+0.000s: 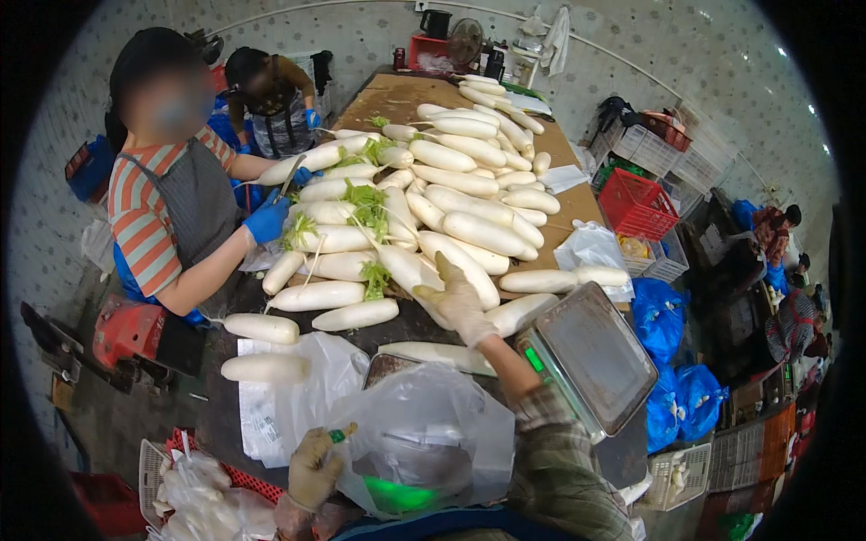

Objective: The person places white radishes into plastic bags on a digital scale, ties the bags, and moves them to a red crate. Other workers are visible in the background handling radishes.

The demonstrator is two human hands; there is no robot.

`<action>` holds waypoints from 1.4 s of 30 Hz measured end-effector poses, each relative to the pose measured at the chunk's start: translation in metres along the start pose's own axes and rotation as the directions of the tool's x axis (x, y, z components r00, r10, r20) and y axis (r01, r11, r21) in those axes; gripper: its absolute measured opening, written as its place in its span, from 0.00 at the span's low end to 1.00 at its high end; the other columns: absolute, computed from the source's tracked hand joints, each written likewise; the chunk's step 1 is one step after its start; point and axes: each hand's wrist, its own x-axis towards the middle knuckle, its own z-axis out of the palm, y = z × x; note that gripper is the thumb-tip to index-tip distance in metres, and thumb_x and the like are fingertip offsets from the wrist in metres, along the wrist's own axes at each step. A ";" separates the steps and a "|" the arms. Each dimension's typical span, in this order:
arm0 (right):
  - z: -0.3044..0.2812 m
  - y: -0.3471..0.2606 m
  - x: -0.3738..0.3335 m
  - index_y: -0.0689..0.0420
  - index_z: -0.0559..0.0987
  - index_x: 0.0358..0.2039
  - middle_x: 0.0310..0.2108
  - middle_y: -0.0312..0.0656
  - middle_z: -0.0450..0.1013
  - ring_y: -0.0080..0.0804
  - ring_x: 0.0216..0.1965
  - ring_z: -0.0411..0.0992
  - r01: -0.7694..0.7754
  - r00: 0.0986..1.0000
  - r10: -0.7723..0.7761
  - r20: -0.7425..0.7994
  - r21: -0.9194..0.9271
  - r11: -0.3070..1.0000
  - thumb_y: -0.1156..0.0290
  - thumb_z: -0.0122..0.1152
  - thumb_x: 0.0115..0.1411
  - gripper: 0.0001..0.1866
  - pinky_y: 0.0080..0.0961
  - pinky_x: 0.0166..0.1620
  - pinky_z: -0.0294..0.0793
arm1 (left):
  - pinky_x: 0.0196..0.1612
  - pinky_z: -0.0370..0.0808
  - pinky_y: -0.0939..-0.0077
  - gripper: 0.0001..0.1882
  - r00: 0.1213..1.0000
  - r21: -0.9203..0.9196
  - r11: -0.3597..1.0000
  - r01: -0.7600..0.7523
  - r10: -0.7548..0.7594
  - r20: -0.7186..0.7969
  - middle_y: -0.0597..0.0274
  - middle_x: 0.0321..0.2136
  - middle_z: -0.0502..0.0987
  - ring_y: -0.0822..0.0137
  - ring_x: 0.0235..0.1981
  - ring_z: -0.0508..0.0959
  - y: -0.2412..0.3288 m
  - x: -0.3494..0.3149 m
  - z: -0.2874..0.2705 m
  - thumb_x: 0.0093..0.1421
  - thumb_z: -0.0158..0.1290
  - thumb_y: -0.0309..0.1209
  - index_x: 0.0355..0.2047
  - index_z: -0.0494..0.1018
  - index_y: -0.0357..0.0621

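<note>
My left hand (313, 471), in a pale glove, pinches the rim of a clear plastic bag (456, 433) beside a green piece of tape. The bag hangs open in front of me, over a scale with a green-lit display. My gloved right hand (458, 304) reaches into the pile and has its fingers around the near end of a white radish (403, 269). Another radish (462, 263) lies against its thumb side. A long radish (437, 354) rests between the bag and my right wrist.
A second scale (595, 356) stands to the right. Across the table, a co-worker's blue-gloved hands (268, 219) trim a radish with a knife. Flat plastic bags (262, 406) lie at left. Blue bags (658, 316) and a red crate (638, 206) stand beyond the right edge.
</note>
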 end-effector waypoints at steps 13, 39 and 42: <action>-0.022 0.028 -0.028 0.68 0.54 0.71 0.65 0.59 0.63 0.47 0.67 0.61 0.124 0.987 -0.105 -0.119 0.166 0.978 0.66 0.79 0.42 0.60 0.32 0.69 0.59 | 0.46 0.73 0.73 0.27 0.990 0.018 0.994 -0.108 0.106 0.089 0.54 0.37 0.74 0.60 0.39 0.74 0.003 0.016 0.005 0.55 0.53 0.18 0.57 0.78 0.45; -0.050 -0.037 -0.181 0.59 0.68 0.58 0.34 0.54 0.78 0.55 0.36 0.78 0.478 0.768 -0.080 0.635 -0.486 0.732 0.52 0.73 0.51 0.40 0.47 0.40 0.77 | 0.37 0.79 0.60 0.21 0.848 0.288 0.820 -0.494 0.527 -0.045 0.39 0.49 0.77 0.46 0.34 0.82 0.019 0.055 0.030 0.57 0.51 0.18 0.51 0.77 0.39; -0.055 -0.029 -0.170 0.60 0.68 0.58 0.33 0.53 0.78 0.56 0.36 0.78 0.495 0.697 -0.195 0.691 -0.266 0.827 0.50 0.72 0.52 0.40 0.48 0.40 0.77 | 0.37 0.78 0.58 0.17 0.892 0.349 0.823 -0.449 0.437 0.116 0.43 0.43 0.79 0.46 0.35 0.81 -0.003 0.075 0.061 0.57 0.53 0.23 0.47 0.80 0.43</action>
